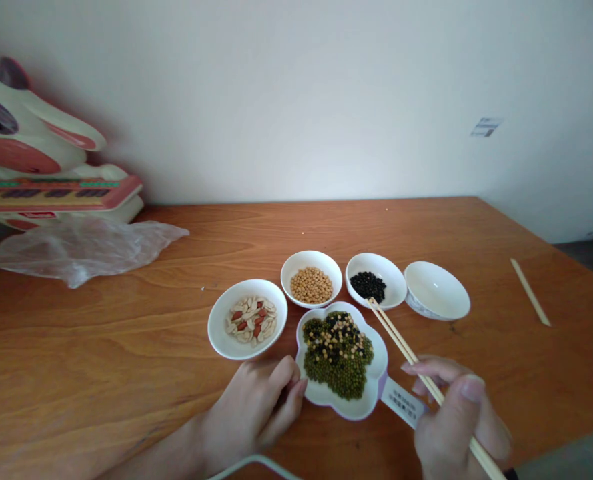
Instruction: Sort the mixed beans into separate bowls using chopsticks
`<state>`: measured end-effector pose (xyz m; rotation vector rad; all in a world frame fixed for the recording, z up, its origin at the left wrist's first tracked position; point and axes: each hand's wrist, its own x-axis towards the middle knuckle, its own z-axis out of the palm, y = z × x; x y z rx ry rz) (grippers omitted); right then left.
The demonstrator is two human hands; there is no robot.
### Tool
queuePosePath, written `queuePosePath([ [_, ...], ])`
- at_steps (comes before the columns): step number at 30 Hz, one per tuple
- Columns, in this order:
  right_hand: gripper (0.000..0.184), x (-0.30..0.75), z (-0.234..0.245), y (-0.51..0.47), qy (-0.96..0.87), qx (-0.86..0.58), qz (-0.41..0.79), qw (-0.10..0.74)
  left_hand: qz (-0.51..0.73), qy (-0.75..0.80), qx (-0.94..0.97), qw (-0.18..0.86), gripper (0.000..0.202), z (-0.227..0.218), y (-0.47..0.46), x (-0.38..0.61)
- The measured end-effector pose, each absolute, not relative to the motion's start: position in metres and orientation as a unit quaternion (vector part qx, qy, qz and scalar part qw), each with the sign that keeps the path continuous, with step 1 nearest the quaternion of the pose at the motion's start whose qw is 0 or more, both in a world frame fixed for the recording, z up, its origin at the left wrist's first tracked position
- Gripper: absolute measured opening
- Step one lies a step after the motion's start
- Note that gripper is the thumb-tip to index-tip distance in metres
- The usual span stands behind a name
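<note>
My right hand grips a pair of wooden chopsticks; their tips reach the near rim of the small bowl of black beans. My left hand is curled, its fingertips against the left edge of a flower-shaped white dish piled with mixed green, black and yellow beans. Behind it stand a bowl of yellow soybeans, a bowl of peanuts to the left, and an empty white bowl to the right.
The bowls sit on a wooden table. A crumpled clear plastic bag and a cartoon-shaped toy lie at the back left. A single loose stick lies at the right. A label tag lies beside the flower dish.
</note>
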<state>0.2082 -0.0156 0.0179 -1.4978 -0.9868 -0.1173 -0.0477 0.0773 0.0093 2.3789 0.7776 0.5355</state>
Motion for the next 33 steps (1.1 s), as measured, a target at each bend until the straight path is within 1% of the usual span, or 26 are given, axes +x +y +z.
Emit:
queuePosePath([
  [10, 0.047, 0.213, 0.009, -0.016, -0.419, -0.665, -0.047, 0.617, 0.189, 0.291, 0.895, 0.281, 0.017, 0.009, 0.076, -0.049],
  [17, 0.047, 0.205, 0.022, -0.01, -0.417, -0.663, -0.056, 0.619, 0.188, 0.294, 0.89, 0.293, 0.018, 0.008, 0.078, -0.048],
  [21, 0.047, 0.202, 0.027, -0.017, -0.464, -0.625, -0.037, 0.627, 0.194, 0.295, 0.892, 0.284, 0.017, 0.008, 0.077, -0.048],
  [26, 0.037, 0.189, 0.026, -0.037, -0.538, -0.616, 0.001, 0.576, 0.201, 0.293, 0.894, 0.275, 0.016, 0.01, 0.077, -0.048],
  [31, 0.031, 0.189, 0.029, -0.033, -0.607, -0.609, 0.052, 0.508, 0.198, 0.289, 0.893, 0.282, 0.015, 0.009, 0.077, -0.048],
  [33, 0.029, 0.191, 0.029, -0.03, -0.616, -0.61, 0.057, 0.495, 0.195, 0.29, 0.893, 0.282, 0.014, 0.008, 0.077, -0.049],
])
